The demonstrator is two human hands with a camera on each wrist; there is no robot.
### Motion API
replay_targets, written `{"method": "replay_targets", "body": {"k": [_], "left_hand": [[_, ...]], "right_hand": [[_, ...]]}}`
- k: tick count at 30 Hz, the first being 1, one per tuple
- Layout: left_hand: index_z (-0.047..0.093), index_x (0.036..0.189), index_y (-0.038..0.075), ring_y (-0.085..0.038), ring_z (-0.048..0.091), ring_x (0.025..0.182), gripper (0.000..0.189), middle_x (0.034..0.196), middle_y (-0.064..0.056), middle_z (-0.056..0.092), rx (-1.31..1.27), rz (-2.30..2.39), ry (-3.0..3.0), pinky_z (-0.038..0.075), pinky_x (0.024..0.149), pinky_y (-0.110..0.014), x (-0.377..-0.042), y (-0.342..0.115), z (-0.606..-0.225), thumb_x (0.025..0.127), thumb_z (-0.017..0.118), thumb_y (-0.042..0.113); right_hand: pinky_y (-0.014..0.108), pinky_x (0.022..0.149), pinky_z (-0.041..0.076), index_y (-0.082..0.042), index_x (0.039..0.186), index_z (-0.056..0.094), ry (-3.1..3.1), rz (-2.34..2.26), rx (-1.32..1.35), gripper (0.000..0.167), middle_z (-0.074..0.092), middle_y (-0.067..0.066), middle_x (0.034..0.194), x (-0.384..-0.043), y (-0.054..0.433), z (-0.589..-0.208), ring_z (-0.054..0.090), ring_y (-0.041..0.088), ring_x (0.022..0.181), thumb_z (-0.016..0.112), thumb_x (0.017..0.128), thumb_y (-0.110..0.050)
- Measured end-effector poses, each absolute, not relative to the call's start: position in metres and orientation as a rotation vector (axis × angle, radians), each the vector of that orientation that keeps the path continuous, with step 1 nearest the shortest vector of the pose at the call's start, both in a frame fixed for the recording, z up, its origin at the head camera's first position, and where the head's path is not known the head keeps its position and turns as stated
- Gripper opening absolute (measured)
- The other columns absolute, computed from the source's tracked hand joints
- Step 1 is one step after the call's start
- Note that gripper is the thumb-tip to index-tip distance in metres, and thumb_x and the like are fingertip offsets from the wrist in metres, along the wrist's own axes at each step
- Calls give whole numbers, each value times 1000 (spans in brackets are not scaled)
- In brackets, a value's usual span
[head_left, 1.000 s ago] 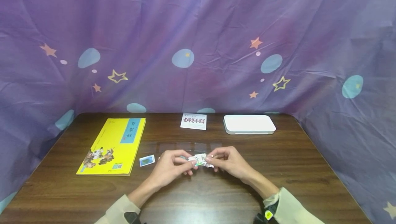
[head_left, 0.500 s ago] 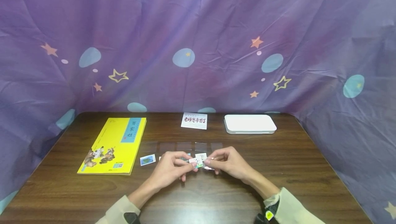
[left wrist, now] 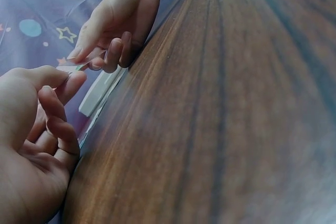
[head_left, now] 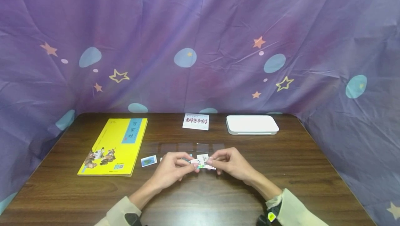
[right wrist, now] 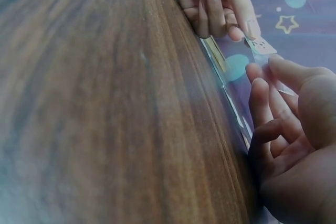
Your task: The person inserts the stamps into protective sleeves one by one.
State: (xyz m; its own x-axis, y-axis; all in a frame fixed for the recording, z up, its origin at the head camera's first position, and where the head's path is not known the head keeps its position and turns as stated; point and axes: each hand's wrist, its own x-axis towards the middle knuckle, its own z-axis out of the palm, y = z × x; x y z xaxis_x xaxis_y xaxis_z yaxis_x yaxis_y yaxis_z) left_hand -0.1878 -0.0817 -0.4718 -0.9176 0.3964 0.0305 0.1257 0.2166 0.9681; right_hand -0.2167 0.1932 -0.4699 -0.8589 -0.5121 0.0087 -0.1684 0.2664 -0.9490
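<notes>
Surface (head_left: 312,177): dark wood-grain, level, bearing all loose items. Book (head_left: 107,146): yellow, flat at the person's left. Case (head_left: 252,124): white, near the far edge, right of centre.

Hands: near one another over the middle of the surface, linked by the work held between them. The left hand (head_left: 172,167) pinches the card between thumb and fingers; the right hand (head_left: 232,163) pinches the sleeve in like manner. Beyond them lies a row of clear films (head_left: 185,147).

Sleeve (right wrist: 261,60): transparent, meeting the card between the two hands. Judged very light, limp and slick, liable to crease or cling; best taken at one corner of its rim, with little pressure.

Card (right wrist: 263,46): small, white with dark markings, raised between the hands. Judged nearly weightless, thin and moderately stiff, easily bent at the corners; best held by an outer edge, clear of the printed face. The wrist views are soft, so whether the card's edge sits inside the sleeve or merely against it cannot be determined.
</notes>
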Motion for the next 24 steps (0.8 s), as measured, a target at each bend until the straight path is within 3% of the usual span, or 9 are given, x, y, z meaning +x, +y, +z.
{"method": "replay_targets", "body": {"k": [8, 15, 24], "left_hand": [[75, 117, 5, -9, 53, 51, 32, 98, -6, 86, 475, 1767, 2266, 41, 45, -18, -187, -82, -471, 96, 83, 28], [77, 118, 9, -10, 58, 51, 30, 96, -3, 86, 484, 1762, 2257, 41, 45, -17, -187, -81, -472, 97, 83, 29], [79, 115, 13, -10, 61, 53, 23, 96, -1, 86, 504, 1784, 2219, 41, 47, -16, -187, -82, -473, 99, 80, 29]], "right_hand": [[28, 62, 62, -8, 104, 81, 2221, -1630, -680, 14, 84, 11, 95, -217, 193, -471, 70, 10, 67, 79, 101, -21], [27, 62, 62, -9, 101, 81, 2221, -1632, -659, 12, 82, 13, 92, -216, 193, -471, 69, 9, 67, 83, 96, -20], [26, 62, 62, -10, 102, 81, 2238, -1619, -645, 14, 83, 9, 94, -216, 191, -470, 70, 10, 68, 81, 99, -23]]}}
